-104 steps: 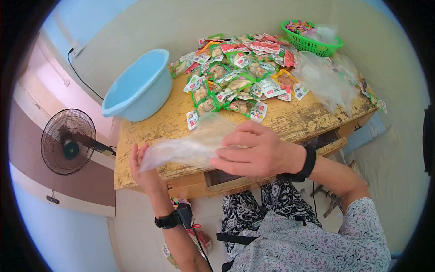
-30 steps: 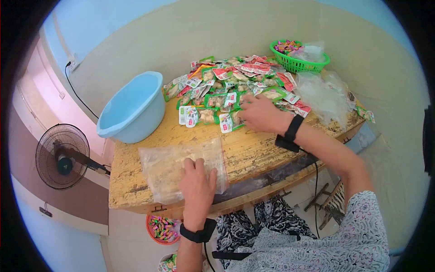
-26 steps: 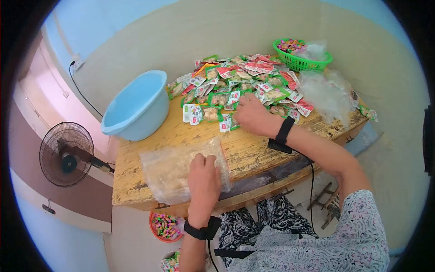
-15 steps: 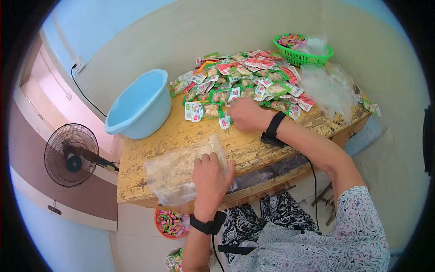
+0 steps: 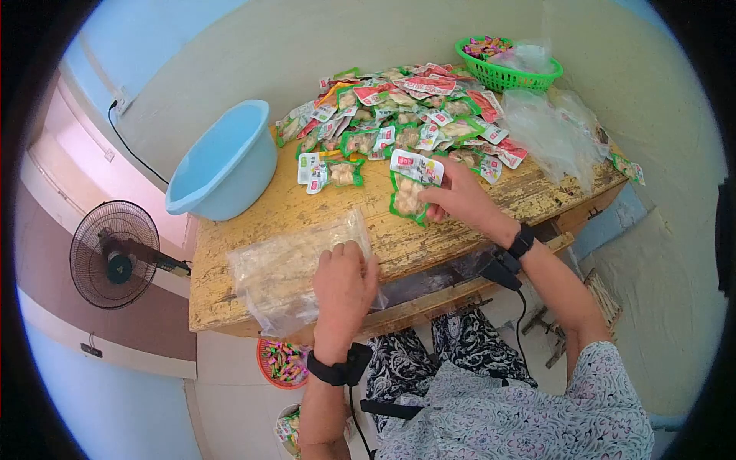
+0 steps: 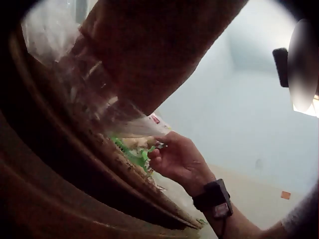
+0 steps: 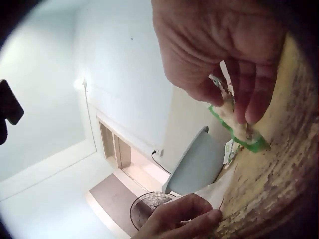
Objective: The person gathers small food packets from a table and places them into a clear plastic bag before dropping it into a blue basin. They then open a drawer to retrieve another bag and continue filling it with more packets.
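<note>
My right hand pinches a green-edged snack packet between thumb and fingers, raised in front of a heap of similar packets. The right wrist view shows the packet hanging from the fingertips, its pale lumpy contents visible. A clear plastic bag lies flat on the worn yellow desk. Over the bag's right part is my left hand, fingers bent, pinching its edge; the right wrist view has this hand with the bag at its fingertips. In the left wrist view, the forearm and bag hide much.
A blue basin stands at the desk's left. At the back right are a green basket with small wrapped pieces and a pile of plastic bags. A drawer is pulled out in front. A red basket sits on the floor.
The clear bag went from being held up by both hands to lying flat under the left hand. My right hand reached to the heap, took a packet and drew it back toward me.
</note>
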`<state>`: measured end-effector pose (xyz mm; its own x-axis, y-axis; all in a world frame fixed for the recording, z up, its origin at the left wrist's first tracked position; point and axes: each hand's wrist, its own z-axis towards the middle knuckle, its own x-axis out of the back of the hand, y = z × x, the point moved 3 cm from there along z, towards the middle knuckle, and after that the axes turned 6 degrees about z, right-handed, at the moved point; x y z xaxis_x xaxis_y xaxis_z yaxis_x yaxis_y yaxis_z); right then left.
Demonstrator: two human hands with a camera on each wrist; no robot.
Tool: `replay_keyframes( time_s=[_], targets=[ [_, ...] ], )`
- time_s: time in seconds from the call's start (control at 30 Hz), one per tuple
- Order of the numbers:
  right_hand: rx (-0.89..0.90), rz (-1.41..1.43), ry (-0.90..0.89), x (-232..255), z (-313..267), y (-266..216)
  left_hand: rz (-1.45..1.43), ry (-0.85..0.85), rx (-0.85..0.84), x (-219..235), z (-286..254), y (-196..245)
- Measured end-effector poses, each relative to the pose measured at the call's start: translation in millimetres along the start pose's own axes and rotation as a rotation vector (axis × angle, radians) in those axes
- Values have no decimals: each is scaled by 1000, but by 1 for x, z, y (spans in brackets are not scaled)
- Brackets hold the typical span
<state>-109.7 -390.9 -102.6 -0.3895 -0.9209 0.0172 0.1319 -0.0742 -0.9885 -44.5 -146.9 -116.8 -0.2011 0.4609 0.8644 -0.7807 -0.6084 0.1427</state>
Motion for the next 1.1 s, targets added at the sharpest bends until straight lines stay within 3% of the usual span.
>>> replay_keyframes(
  time_s=[0.1,0.3,0.4,0.6,0.7,0.8,0.9,1.1],
  targets=[
    [19,80,19,3,-15,1,-124,-60,38,-1,-3,-6],
    [59,24,22,17,-28,3,-595,-208,331,-9,-11,-25],
    [68,56,60,17,-35,1,-635,-59,344,-8,-10,-22],
    [38,3,129,10,-61,-14,-148,-107,81,2,-4,1],
    [65,-8,82,10,-62,0,-248,-165,161,-4,-4,-2],
    [48,0,43,16,-65,5,-757,-286,380,-12,-8,-19],
    [75,113,79,13,-69,-4,-1020,-250,484,-7,-9,-29],
    [140,250,49,-31,-70,-9,-1114,-223,497,-6,-13,-24]
  ],
)
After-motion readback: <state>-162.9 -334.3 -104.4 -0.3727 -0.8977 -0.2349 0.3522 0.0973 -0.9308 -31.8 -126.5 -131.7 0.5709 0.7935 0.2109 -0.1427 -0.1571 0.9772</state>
